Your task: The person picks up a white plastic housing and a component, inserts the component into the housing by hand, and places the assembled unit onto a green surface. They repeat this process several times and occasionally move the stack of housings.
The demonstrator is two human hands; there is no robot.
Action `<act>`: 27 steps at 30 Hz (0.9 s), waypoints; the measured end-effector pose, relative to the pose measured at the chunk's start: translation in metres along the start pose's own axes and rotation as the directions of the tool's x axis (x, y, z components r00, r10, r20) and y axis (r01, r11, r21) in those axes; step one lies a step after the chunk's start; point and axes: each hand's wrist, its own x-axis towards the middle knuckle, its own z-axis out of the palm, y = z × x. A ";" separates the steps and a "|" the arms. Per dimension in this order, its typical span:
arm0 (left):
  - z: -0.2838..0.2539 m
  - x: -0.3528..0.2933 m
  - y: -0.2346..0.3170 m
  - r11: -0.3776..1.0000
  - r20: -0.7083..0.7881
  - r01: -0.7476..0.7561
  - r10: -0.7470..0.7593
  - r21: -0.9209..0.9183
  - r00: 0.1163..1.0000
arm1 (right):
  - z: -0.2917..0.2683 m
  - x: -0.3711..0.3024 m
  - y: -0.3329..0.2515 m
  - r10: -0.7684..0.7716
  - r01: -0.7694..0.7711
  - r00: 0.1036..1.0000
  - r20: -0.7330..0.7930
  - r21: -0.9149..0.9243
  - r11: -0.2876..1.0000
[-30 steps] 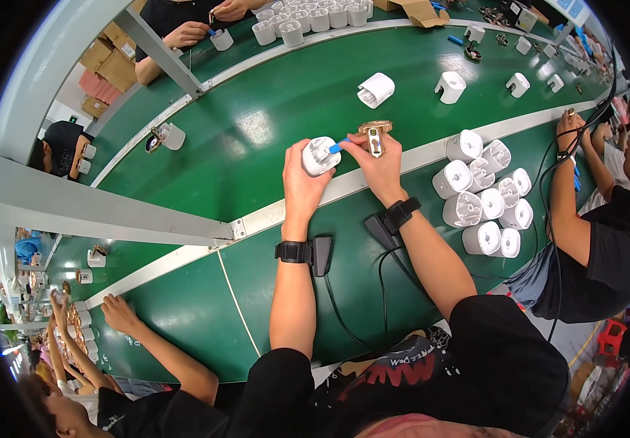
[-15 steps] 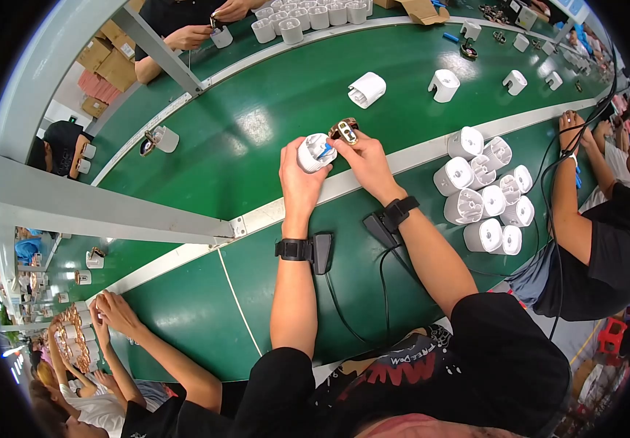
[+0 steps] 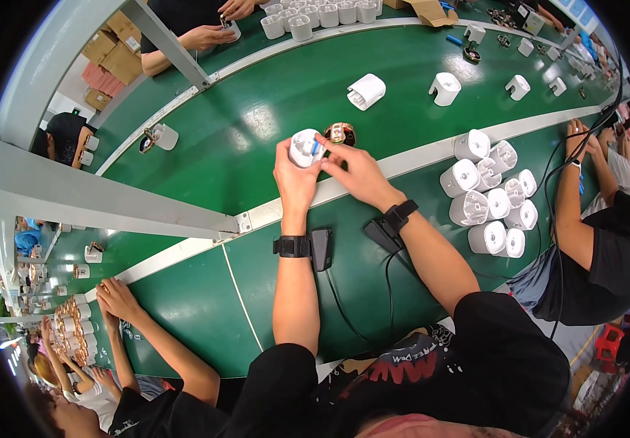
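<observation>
My left hand (image 3: 295, 179) is closed around a white plastic housing (image 3: 302, 155), its open end tilted up so the inner ribs show. A narrow blue piece (image 3: 316, 148) sits inside, along the housing's right side. My right hand (image 3: 356, 175) is closed at that same side, the index fingertip over the rim by the blue piece and the thumb low against the outer wall. Just beyond its knuckles is a gold and black component (image 3: 341, 134), apart from the fingers; whether a wire joins it to the housing cannot be made out.
White housings (image 3: 469, 208) stand clustered on the right of the green bench (image 3: 205, 314). Past a pale rail, more housings (image 3: 366, 91) lie on the green surface. A grey metal post (image 3: 110, 204) juts in from the left. Cables run from my wrist straps. Co-workers' hands (image 3: 119, 298) are nearby.
My right hand has let go of the gold and black component, which is now beyond the knuckles. Its fingers have moved left onto the housing's rim. The housing has shifted slightly left.
</observation>
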 end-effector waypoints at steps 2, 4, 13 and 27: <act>-0.005 0.003 0.002 0.997 -0.124 0.071 -0.065 0.043 0.990 | 0.004 0.000 -0.001 -0.237 0.237 0.971 -0.008 0.031 0.971; -0.021 0.010 -0.006 0.987 -0.252 0.142 -0.118 0.077 0.961 | -0.006 0.002 -0.004 -0.205 0.206 0.978 0.030 -0.063 0.976; -0.060 0.007 -0.033 0.912 -0.490 0.206 -0.007 0.353 0.871 | -0.042 0.024 -0.013 -0.036 -0.066 0.987 -0.159 -0.592 0.803; -0.047 -0.019 0.010 0.921 -0.622 -0.044 0.295 0.386 0.725 | -0.042 0.036 0.023 -0.205 0.028 0.911 -0.359 -0.441 0.897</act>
